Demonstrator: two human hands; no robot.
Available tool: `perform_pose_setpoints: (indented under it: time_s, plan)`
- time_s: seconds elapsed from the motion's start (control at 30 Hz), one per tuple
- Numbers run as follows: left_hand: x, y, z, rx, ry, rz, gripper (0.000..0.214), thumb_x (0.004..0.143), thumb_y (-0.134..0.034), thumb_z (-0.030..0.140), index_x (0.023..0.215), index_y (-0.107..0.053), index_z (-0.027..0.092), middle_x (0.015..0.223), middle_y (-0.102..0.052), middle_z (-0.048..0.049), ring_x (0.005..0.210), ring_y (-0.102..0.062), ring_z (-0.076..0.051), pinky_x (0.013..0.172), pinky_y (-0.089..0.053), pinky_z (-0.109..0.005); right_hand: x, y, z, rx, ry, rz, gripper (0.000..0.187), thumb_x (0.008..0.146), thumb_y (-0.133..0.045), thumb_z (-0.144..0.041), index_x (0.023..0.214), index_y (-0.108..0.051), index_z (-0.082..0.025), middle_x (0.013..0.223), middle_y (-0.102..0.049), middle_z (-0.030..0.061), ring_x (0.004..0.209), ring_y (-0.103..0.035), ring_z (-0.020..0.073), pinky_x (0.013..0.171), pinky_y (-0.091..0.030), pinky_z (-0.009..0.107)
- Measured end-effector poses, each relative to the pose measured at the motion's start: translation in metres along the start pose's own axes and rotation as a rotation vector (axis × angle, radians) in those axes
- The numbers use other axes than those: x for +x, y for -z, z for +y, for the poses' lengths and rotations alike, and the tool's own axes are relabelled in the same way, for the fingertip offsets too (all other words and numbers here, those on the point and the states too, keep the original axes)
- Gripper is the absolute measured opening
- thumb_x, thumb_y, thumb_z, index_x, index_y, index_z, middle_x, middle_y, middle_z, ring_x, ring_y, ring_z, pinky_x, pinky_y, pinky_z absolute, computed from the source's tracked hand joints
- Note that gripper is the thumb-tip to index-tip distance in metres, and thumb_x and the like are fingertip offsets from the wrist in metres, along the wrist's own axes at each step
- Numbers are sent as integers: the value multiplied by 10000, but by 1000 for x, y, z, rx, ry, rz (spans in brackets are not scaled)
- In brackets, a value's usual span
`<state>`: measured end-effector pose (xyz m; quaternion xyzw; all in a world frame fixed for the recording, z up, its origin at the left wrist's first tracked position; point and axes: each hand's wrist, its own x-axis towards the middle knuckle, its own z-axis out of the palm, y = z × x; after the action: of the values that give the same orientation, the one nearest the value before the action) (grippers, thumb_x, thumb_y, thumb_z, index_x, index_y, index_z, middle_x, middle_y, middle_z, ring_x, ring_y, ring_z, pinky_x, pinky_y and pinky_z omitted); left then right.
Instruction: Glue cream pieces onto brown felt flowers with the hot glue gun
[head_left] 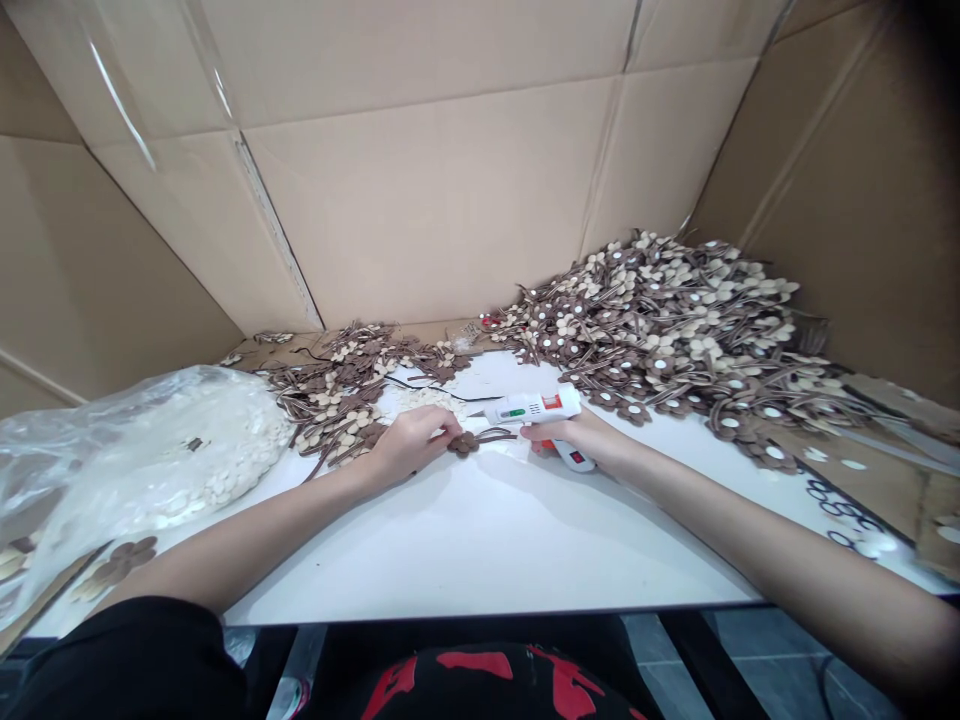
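Observation:
My right hand [589, 436] is wrapped around the handle of a white hot glue gun [529, 407] with orange parts. The gun's nozzle points left, close to the fingertips of my left hand [412, 440]. Those fingers are pinched together at the edge of a brown felt flower [464, 443], whose thin stems trail to the right beneath the gun. Just behind the nozzle lies a scatter of small cream pieces [431, 399]. Whether glue is coming out is too small to tell.
A large heap of brown and cream flowers [660, 310] fills the back right. A smaller pile [341, 390] lies at back left. To the left sits a clear plastic bag [187, 440] of white discs. Cardboard walls [450, 200] enclose the white table [450, 550]; dark rings [840, 505] lie at right.

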<state>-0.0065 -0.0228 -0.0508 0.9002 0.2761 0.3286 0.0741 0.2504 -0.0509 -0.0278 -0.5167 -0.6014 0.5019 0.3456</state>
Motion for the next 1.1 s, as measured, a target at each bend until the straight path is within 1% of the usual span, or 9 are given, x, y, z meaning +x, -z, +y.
perform_pose_setpoints:
  time_s: [0.07, 0.13, 0.27, 0.53, 0.73, 0.93, 1.0, 1.1]
  plan:
    - [-1, 2, -1, 66, -165, -62, 117, 872, -441, 159, 845, -554, 150, 844, -640, -64, 812, -591, -141, 726, -474, -255, 0, 0, 0, -2, -11, 9, 176, 607, -666, -284, 693, -595, -148, 645, -615, 22, 579, -535, 141, 521, -395, 239]
    - [-1, 4, -1, 113, -271, -104, 136, 888, -411, 152, 875, -547, 142, 872, -636, -87, 847, -582, -154, 748, -474, -274, -1, 0, -1, 6, -21, 10, 159, 603, -664, -266, 689, -598, -149, 654, -619, 21, 593, -543, 142, 537, -406, 237]
    - [1, 7, 2, 169, -348, -126, 146, 895, -397, 143, 882, -542, 136, 903, -631, -99, 847, -574, -154, 754, -481, -274, 0, 0, -2, 6, -16, 8, 173, 611, -653, -250, 751, -616, -157, 656, -623, 13, 590, -548, 142, 544, -410, 239]
    - [1, 4, 1, 224, -364, -148, 136, 891, -405, 140, 904, -540, 127, 882, -629, -98, 848, -575, -160, 760, -484, -279, 0, 1, -1, -4, -19, 3, 158, 615, -642, -242, 745, -612, -156, 631, -618, 6, 575, -543, 137, 537, -407, 236]
    - [0, 4, 1, 188, -330, -175, 159, 892, -381, 146, 923, -537, 142, 898, -618, -96, 850, -567, -157, 769, -480, -283, -1, 1, -4, -4, -22, 11, 147, 598, -644, -231, 726, -617, -162, 621, -625, 4, 571, -550, 141, 537, -412, 239]
    - [3, 6, 6, 171, -313, -200, 169, 872, -376, 127, 930, -534, 144, 905, -607, -100, 852, -554, -165, 772, -469, -296, 1, 1, -1, 6, -22, 13, 189, 595, -649, -237, 767, -633, -160, 647, -639, 13, 576, -560, 147, 544, -424, 243]
    - [3, 6, 8, 149, -286, -198, 181, 858, -380, 112, 950, -532, 148, 910, -601, -95, 872, -545, -167, 785, -463, -296, 2, 1, 1, 8, -20, 14, 194, 596, -651, -243, 770, -633, -159, 648, -638, 14, 574, -558, 147, 543, -424, 244]
    - [4, 7, 9, 134, -206, -176, 226, 829, -399, 110, 1005, -534, 152, 959, -576, -104, 937, -526, -181, 808, -455, -303, 1, 2, 2, 20, -11, 4, 181, 596, -652, -241, 755, -627, -158, 658, -636, 17, 580, -556, 145, 542, -423, 240]
